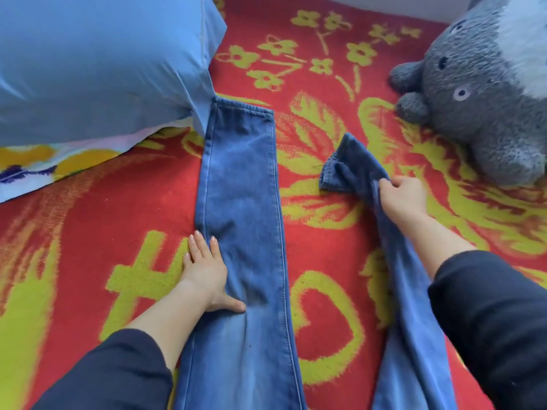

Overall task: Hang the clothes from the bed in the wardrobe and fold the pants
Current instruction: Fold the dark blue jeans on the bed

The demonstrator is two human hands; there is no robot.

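Jeans [242, 202]: mid-blue denim, faded paler toward the near end, lighter stitching along the seams.
Blanket [322, 241] under the jeans: bright red, with yellow-green flowers and leaves.
Pillow [103, 60], left of the jeans' far end: plain light blue.
Cloth [29, 164] left of the jeans, beneath the pillow: pale, orange and dark purple print.
Plush toy [479, 113], far right of the jeans: speckled grey, white patch.
Sleeves [112, 374]: dark navy.

No readable labels, brands or numbers in my view. Big yellow strokes on the blanket [97, 220] might be a character. Can't read it.
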